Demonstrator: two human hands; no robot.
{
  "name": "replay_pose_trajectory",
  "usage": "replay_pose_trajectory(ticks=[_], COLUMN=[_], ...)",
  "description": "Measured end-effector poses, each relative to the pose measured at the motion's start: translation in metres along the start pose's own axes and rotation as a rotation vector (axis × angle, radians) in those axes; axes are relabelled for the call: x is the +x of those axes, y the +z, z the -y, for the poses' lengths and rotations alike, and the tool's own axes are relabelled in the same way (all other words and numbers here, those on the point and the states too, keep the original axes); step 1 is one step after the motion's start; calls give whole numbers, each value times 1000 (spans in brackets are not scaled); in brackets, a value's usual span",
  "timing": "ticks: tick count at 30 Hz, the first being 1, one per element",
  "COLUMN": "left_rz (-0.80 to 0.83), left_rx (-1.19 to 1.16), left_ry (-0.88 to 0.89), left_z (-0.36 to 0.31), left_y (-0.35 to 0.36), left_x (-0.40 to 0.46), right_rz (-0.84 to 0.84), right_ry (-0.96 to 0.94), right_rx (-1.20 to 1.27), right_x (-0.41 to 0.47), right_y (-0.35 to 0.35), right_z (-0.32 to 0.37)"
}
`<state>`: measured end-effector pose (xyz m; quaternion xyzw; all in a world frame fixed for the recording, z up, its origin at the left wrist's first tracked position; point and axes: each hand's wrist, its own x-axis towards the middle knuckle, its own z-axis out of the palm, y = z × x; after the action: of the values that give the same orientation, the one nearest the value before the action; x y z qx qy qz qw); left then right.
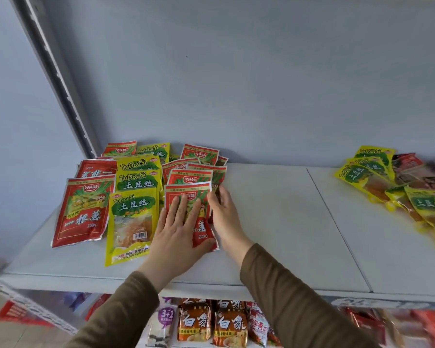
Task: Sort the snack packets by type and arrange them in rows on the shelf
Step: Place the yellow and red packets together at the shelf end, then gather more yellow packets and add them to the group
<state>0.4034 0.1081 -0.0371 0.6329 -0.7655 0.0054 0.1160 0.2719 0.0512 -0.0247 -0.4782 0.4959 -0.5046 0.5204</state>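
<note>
Both hands work at the middle of the frame: the left hand (180, 222) lies flat, fingers spread, pressing on the front red foil snack packet (201, 229) of the third row, while the right hand (222, 209) rests loosely curled against that packet's right edge, squaring it; neither is clenched or actually grasping anything. Going from the left of the frame, a row of red packets (82, 212), a row of yellow-green potato-shred packets (132, 222) and the red row under the hands lie overlapped on the pale grey shelf (274, 222). At the far right, an unsorted heap of yellow and dark packets (397, 189) waits. These pouches look light, soft and slippery, likely to slide over one another; pinching a sealed edge seems safest.
</note>
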Motion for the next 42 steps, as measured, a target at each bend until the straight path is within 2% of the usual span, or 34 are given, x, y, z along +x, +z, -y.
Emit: replay_pose_trajectory(ticks=[5,7,14,17,21,27,37,42], left_rz=[71,79,16,-18,-5,27,74,145], left_rx=[25,27,-18,-39,-75,-111,-297,-331], left_ry=[24,32,18,36,112,214,275,273], left_z=[4,7,6,-8,-41,-130,-346,-427], left_y=[-4,-7,-20,-24,-25,-8,31,49], left_x=[11,13,17,19,30,56,63,52], right_rz=[186,209,68,34,-20,-122,-150,-183], right_ry=[44,46,20,-70,-229,-335,-303,-253], right_rx=[24,-28,-148,-255,-514,-777,-1024,-1072], right_x=[1,2,-4,-13,-26,-55,-107,-131], right_y=[-2,-12,-41,-54,-90,-177,-392,-478], right_z=[6,7,3,9,26,51,63,52])
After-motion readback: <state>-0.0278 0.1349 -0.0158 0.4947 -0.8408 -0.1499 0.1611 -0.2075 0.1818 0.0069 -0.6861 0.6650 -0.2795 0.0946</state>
